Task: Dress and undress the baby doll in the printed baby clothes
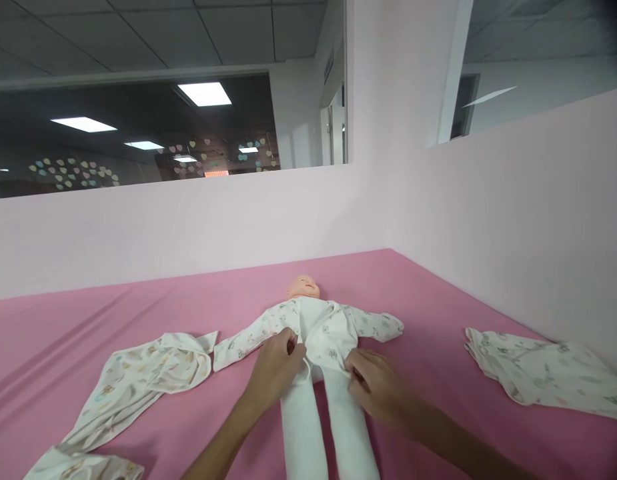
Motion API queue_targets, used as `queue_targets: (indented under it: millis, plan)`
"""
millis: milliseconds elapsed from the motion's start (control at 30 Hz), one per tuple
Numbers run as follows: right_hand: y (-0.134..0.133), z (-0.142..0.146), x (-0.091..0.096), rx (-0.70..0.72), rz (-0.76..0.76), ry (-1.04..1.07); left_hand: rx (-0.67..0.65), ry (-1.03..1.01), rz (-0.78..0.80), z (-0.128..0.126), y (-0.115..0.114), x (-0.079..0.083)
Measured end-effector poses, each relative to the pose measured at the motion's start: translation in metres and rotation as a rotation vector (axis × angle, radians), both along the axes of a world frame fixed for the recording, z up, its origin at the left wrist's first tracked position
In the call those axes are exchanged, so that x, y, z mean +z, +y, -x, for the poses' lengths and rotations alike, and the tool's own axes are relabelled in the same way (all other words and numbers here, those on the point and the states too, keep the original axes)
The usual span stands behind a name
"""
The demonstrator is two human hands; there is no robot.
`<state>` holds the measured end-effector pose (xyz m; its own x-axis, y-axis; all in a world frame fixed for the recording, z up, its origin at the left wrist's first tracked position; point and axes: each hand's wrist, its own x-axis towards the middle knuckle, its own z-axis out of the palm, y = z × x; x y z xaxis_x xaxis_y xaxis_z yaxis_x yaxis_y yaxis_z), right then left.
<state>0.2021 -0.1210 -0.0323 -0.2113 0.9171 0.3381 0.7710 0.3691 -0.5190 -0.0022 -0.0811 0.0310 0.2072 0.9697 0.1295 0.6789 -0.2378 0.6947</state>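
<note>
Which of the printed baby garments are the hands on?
The garment on the doll, in the middle; the left garment and right garment lie loose, untouched.

Of the person, only two hands and forearms show. The left hand is bare, with slim fingers and knuckles clear along the back; nails too small to judge. The left forearm is bare, lean and smooth from wrist to the bottom edge. The right hand is bare too, with a broader back and slightly blurred fingers. The right forearm is bare and slender, shadowed along its underside. Both wrists are bare. Clothing higher up lies outside the picture, so what is worn cannot be told.
</note>
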Motion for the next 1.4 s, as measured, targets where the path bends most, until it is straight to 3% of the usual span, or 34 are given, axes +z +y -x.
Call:
queue_targets:
  millis: [133,233,333,467,633,900,1033,1233,1400]
  plan:
    - [-0.011,-0.009,0.011,0.102,0.123,0.127,-0.053,0.062,-0.029,-0.002,-0.001,0.001]
    - [0.012,-0.011,0.027,-0.100,0.146,0.299,-0.038,0.178,-0.081,-0.007,0.002,0.009]
    - [0.053,0.000,0.043,-0.311,0.046,0.297,0.073,0.257,-0.163,-0.014,0.018,0.017]
    - [0.100,0.025,0.057,-0.282,0.055,-0.006,0.157,0.371,-0.238,-0.019,0.057,0.019]
    - [0.125,0.028,0.061,-0.139,0.087,-0.314,0.052,0.523,-0.177,-0.018,0.098,0.008]
    - [0.143,-0.005,0.056,-0.149,0.181,-0.504,0.070,0.556,-0.185,-0.021,0.111,0.007]
    - [0.154,-0.009,0.053,-0.223,0.193,-0.415,0.129,0.527,-0.203,-0.023,0.116,0.000]
    - [0.183,-0.017,0.061,-0.362,0.141,-0.117,0.228,0.445,-0.233,-0.022,0.122,-0.016]
    - [0.202,0.004,0.064,-0.380,0.096,0.216,0.240,0.392,-0.262,-0.023,0.125,-0.023]
